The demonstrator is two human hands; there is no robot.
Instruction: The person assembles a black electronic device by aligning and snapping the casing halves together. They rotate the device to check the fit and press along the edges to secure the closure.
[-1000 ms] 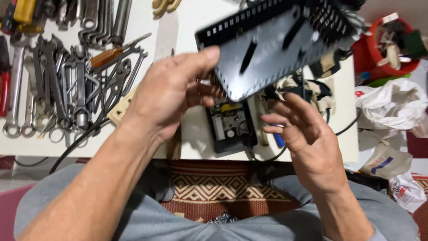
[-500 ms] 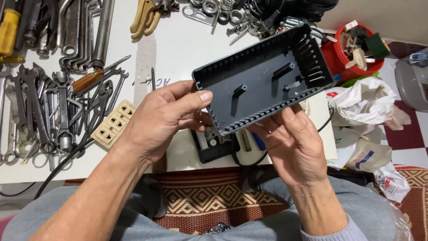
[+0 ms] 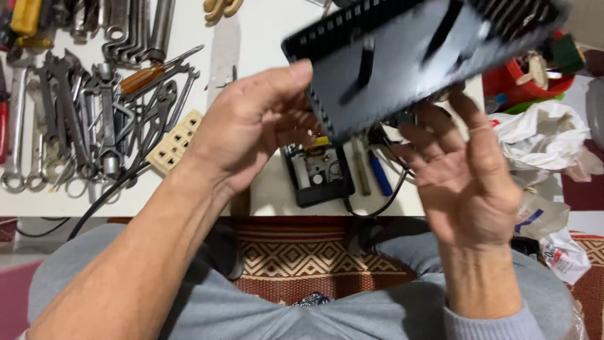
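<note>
Hands up over the edge of a white table [image 3: 264, 38], both on a black rectangular plastic housing shell [image 3: 402, 69] with vent slots along its rim; it's tilted and a bit blurred, hollow side facing the camera, held in the air above the tabletop; the left hand [image 3: 251, 126] has it at the lower left corner, thumb lying along the near rim and the other fingers curled in underneath, so that one is clearly pinching the shell; the right hand [image 3: 465, 182] sits below the shell's lower right edge, palm up and facing the camera, fingers spread fairly wide and loose, only the fingertips reaching the underside; looks more like propping than gripping, though the exact contact is hidden behind the shell.

Straight below the shell on the table lies a small black open box with a circuit board inside [image 3: 318, 173]; a black cable runs out of it, and a blue-handled tool [image 3: 379, 176] lies just beside it; off to the left there's a beige perforated socket plate [image 3: 173, 143] and a big pile of steel spanners and wrenches [image 3: 75, 119], with an orange-handled screwdriver [image 3: 148, 75] on top; crumpled white plastic bags [image 3: 541, 141] sit at the right; grey trousers [image 3: 302, 308] below.
</note>
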